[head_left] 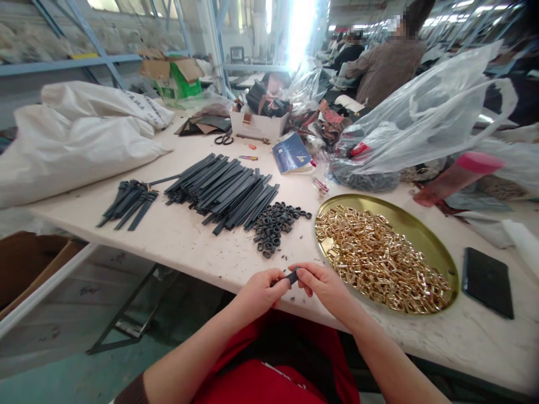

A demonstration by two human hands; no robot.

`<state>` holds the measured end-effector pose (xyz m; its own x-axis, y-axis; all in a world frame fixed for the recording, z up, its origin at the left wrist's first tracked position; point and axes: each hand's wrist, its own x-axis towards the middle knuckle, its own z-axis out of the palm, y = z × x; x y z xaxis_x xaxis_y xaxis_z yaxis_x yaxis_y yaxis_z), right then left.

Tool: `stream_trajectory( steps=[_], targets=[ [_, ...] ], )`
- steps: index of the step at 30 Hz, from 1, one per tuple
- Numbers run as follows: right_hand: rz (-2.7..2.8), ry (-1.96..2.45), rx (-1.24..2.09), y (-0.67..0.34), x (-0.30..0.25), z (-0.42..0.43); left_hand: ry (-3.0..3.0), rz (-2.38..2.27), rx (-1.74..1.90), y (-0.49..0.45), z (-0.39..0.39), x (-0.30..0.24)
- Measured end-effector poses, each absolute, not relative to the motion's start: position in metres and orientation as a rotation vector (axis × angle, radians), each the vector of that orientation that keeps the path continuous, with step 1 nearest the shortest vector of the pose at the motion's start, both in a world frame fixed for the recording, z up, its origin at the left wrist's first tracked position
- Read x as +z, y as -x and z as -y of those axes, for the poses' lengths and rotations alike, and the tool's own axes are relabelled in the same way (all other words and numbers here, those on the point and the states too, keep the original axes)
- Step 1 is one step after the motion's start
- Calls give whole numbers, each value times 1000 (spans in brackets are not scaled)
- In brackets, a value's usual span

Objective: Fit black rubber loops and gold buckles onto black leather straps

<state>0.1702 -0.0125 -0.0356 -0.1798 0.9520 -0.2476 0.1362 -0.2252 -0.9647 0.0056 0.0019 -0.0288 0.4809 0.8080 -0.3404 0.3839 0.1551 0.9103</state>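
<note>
A black strap piece (292, 276) is clamped between fingertips of left hand (257, 293) and right hand (325, 286) — folding judged underway — steady alignment is called for

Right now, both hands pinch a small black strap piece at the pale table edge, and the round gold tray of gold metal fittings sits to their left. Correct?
No: in the head view the round gold tray of gold metal fittings sits to their right. The left hand and right hand do pinch the small black strap piece at the pale table edge.
</note>
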Motion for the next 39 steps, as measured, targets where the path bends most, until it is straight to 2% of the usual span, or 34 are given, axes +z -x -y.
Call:
stream_trajectory(
  steps=[13, 19, 24, 26, 30, 37, 39],
  targets=[
    [1046, 1222, 1474, -157, -38, 28, -1328, -1118, 613, -11, 6, -23],
    [804, 1192, 1654, -155, -35, 26, -1303, -1156, 573, -8, 4, -25],
    [746, 1134, 1964, -156, -38, 28, -1506, -1291, 503, -2, 0, -29],
    [724, 1152, 1983, -157, -42, 28, -1563, -1331, 462, -2, -2, -31],
    [821, 1228, 1811, -157, -45, 25, -1418, -1251, 436, -2, -3, -29],
    [1154, 1569, 1191, -157, -48, 21, -1020, -1029, 489, 0, 1, -25],
    [1281, 1589, 1129, -159, -50, 24, -1002, -1022, 481, 0, 2, -27]
  ],
)
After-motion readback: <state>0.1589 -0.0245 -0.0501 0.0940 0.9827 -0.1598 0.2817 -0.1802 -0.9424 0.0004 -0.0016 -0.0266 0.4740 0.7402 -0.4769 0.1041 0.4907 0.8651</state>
